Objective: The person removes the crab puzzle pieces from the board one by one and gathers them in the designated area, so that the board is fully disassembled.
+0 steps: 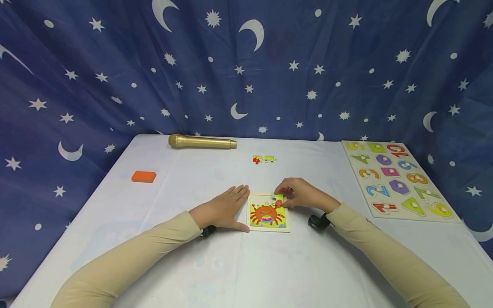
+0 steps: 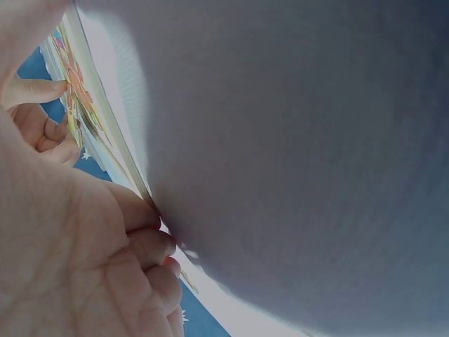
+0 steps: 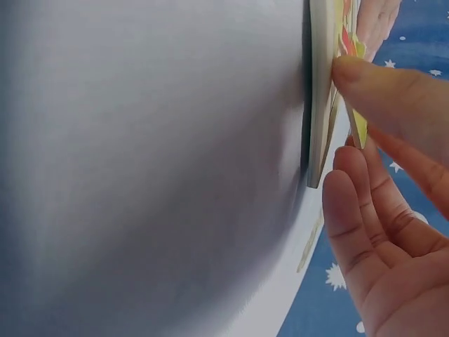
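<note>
A square crab puzzle board [image 1: 269, 229] with a pale wooden rim lies on the white table, its orange crab picture [image 1: 265, 214] in the lower part. Along the board's left side my left hand [image 1: 227, 207] rests flat, fingers extended, thumb near the lower left corner. At the upper right of the board my right hand [image 1: 304, 196] pinches a yellow puzzle piece [image 3: 360, 130] bearing a red claw. That piece is tilted up from the board in the right wrist view. The upper left of the frame shows bare wood.
Loose puzzle pieces [image 1: 270, 159] lie beyond the board. Farther left are a gold microphone [image 1: 204, 142] and an orange block [image 1: 144, 176]. A number-and-shape peg board [image 1: 400, 184] sits on the right. Behind the table hangs a blue curtain [image 1: 277, 85] with moons and stars.
</note>
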Motion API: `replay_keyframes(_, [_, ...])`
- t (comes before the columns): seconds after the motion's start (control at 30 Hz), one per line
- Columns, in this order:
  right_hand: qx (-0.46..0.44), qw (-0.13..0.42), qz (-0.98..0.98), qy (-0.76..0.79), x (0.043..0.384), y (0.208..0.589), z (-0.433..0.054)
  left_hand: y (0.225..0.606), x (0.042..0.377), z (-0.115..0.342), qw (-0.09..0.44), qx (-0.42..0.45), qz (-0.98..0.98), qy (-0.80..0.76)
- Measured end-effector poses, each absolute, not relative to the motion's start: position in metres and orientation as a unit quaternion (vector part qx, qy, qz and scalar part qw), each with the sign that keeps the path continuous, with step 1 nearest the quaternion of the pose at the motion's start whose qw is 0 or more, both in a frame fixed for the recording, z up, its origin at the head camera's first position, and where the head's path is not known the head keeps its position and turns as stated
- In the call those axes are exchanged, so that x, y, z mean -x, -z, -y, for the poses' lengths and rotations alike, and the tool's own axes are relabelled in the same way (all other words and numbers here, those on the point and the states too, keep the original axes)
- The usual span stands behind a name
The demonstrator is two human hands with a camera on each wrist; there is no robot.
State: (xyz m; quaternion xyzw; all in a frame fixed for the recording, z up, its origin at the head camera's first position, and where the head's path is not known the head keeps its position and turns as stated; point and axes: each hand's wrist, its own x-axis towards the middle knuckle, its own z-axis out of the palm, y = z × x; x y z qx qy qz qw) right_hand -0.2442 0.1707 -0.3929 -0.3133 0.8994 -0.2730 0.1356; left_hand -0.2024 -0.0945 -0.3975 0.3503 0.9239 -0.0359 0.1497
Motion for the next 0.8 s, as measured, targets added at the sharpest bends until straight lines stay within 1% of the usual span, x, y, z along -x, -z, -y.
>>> replay_keyframes(0.17, [0.298, 0.116, -0.903, 0.288, 0.246, 0.39, -0.177, 0.397, 0.202, 0.095, 0.149, -0.35, -0.924, 0.036])
replay_keyframes(0.27, [0.284, 0.098, -0.905, 0.302, 0.255, 0.385, -0.184, 0.397, 0.201, 0.095, 0.149, -0.349, -0.924, 0.034])
replay_keyframes(0.43, [0.253, 0.078, -0.911, 0.315, 0.288, 0.384, -0.2, 0.397, 0.202, 0.095, 0.15, -0.346, -0.925, 0.039])
replay_keyframes(0.6, [0.213, 0.087, -0.92, 0.316, 0.327, 0.386, -0.208, 0.399, 0.202, 0.095, 0.153, -0.343, -0.926, 0.036])
replay_keyframes(0.8, [0.176, 0.097, -0.928, 0.312, 0.359, 0.394, -0.204, 0.397, 0.201, 0.095, 0.156, -0.343, -0.926, 0.036])
